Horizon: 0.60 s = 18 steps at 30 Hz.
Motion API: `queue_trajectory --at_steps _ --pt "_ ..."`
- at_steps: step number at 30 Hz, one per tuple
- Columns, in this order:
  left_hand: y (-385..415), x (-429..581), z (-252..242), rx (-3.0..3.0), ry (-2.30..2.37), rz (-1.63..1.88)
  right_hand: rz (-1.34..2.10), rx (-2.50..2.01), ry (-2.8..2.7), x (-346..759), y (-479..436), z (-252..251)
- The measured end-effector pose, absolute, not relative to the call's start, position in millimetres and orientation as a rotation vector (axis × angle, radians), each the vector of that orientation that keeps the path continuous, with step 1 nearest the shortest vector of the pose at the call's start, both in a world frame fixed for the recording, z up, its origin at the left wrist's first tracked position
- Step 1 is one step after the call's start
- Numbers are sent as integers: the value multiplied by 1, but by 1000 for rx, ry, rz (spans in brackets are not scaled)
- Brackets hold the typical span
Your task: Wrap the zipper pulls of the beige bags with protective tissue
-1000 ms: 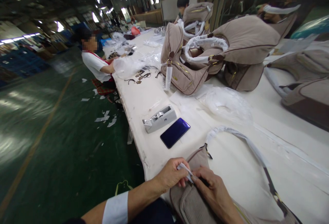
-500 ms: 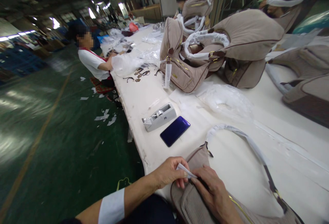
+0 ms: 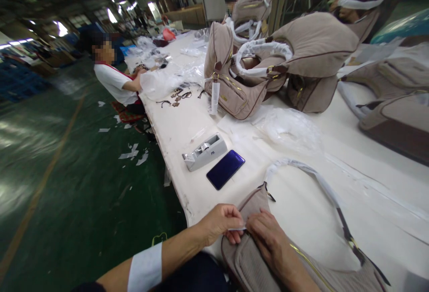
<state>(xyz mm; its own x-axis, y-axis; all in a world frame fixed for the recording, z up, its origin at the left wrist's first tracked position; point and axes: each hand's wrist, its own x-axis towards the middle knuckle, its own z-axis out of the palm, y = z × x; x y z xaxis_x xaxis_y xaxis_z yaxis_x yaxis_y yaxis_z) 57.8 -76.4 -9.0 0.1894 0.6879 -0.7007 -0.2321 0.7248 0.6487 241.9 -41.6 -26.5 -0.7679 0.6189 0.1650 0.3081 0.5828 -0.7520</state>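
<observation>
A taupe handbag point(image 3: 254, 260) with brown trim and a gold zip lies at the table's near edge, its strap point(image 3: 315, 173) wrapped in white and looped out over the tabletop. Over the bag's upper left part, my left hand point(image 3: 223, 224) pinches a small white paper strip point(image 3: 238, 228) between thumb and fingers. Close beside it, my right hand point(image 3: 271, 240) bears on the bag with fingers bent and closed on its upper edge by the strip's end. Its fingertips are partly hidden. A white band wraps my left forearm.
Ahead stand a grey tape dispenser point(image 3: 205, 151) and a dark phone point(image 3: 225, 169). Several similar handbags point(image 3: 241, 95) are heaped beyond, with crumpled clear plastic point(image 3: 284, 126) before them. Small dark charms point(image 3: 181, 97) lie farther left. A co-worker point(image 3: 112, 77) sits at the table's left edge.
The white strip, raised at an angle before, now lies flatter and lower between my fingers. Both hands stay close together on the handbag. The whole view has shifted slightly.
</observation>
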Motion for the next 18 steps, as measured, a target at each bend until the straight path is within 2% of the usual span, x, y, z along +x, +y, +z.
queue_trajectory --at_steps 8,15,18 --pt "-71 53 -8 533 1275 365 888 -715 -2478 241 -44 -25" --pt "-77 67 -8 759 1318 450 643 -1007 -2590 260 -64 18" --pt "-70 67 -7 792 1250 403 483 -1159 -2420 310 -86 34"
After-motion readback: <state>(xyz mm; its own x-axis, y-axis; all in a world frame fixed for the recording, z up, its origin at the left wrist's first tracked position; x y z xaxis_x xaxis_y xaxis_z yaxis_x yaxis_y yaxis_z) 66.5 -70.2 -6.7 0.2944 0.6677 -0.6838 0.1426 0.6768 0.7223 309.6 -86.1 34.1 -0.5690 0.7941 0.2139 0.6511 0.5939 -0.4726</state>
